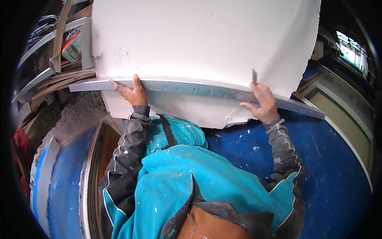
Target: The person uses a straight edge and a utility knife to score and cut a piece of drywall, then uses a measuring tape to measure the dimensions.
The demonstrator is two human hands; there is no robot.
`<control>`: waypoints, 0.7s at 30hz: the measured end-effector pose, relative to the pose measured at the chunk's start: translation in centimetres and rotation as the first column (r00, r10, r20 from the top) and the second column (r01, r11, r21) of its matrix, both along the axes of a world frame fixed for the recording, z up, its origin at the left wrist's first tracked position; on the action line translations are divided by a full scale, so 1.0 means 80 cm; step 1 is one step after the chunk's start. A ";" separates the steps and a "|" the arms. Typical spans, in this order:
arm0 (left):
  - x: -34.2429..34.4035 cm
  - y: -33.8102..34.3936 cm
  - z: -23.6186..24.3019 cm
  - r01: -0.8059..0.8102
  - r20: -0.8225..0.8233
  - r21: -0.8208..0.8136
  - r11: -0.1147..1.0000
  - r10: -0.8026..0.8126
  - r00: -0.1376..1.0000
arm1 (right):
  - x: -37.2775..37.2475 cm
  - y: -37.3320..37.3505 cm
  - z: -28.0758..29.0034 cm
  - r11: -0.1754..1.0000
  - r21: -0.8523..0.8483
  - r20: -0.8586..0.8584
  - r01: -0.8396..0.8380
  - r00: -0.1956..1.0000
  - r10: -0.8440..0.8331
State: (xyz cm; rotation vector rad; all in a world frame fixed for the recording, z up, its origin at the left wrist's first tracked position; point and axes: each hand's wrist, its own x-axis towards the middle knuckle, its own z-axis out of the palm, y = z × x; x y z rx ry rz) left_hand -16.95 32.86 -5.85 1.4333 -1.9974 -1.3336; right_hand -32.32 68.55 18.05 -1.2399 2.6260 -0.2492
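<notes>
Pressing a long metal rail (191,89) flat across a white board (207,40), the person works with both arms stretched forward. The left hand (131,92) lies spread on the rail near its left end, fingers extended, pinning rather than gripping. The right hand (262,104) rests on the rail toward its right end, fingers pinched around a small blade (254,75) standing at the rail's upper edge. The board lies on a blue surface (326,167), its near edge ragged and broken. Judgement: the rail must not creep; even pressure from the left hand and a blade kept tight against the rail's edge would give a clean line. Timber offcuts (59,79) are stacked well to the left.
</notes>
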 end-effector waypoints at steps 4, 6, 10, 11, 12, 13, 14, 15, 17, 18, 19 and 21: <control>0.001 0.000 0.003 0.024 0.016 0.000 1.000 -0.024 1.000 | 0.024 0.007 -0.019 0.996 0.062 0.008 -0.059 0.998 0.058; -0.001 0.002 0.004 0.019 -0.014 0.018 1.000 -0.019 1.000 | 0.022 0.013 -0.022 0.996 0.091 -0.009 -0.016 1.000 0.017; -0.003 0.002 0.009 0.008 -0.032 0.037 0.999 -0.007 0.999 | 0.021 0.017 -0.026 0.994 0.104 -0.035 0.020 0.999 -0.016; -0.004 0.002 0.011 0.015 -0.023 0.045 0.999 -0.014 1.000 | 0.020 0.017 -0.026 0.995 0.103 -0.039 -0.007 0.999 0.011; -0.003 0.001 0.013 0.019 -0.012 0.053 0.998 -0.018 1.000 | 0.019 0.016 -0.026 0.995 0.102 -0.037 -0.008 0.999 0.012; -0.001 0.001 0.011 0.018 -0.011 0.053 0.998 -0.018 1.000 | 0.019 0.016 -0.026 0.995 0.100 -0.022 0.005 1.000 -0.003; -0.001 0.000 0.008 0.014 -0.014 0.035 0.999 -0.013 1.000 | 0.018 0.016 -0.026 0.995 0.099 -0.007 0.018 1.000 -0.017; -0.002 0.000 0.008 0.010 -0.018 0.017 1.000 -0.010 1.000 | 0.018 0.015 -0.025 0.995 0.099 -0.006 0.018 1.000 -0.018; -0.002 0.001 0.007 0.010 -0.019 0.024 1.000 -0.009 1.000 | 0.016 0.014 -0.024 0.996 0.092 -0.002 0.010 1.000 -0.010; -0.002 0.000 0.007 0.008 -0.020 0.028 1.000 -0.008 1.000 | 0.016 0.013 -0.024 0.996 0.091 -0.001 0.010 1.000 -0.009; -0.002 0.000 0.008 0.008 -0.019 0.028 1.000 -0.007 1.000 | 0.016 0.013 -0.023 0.996 0.085 0.001 0.011 1.000 -0.011; -0.002 0.000 0.007 0.011 -0.030 0.034 0.999 -0.010 1.000 | 0.016 0.013 -0.023 0.997 0.080 0.003 0.014 1.000 -0.014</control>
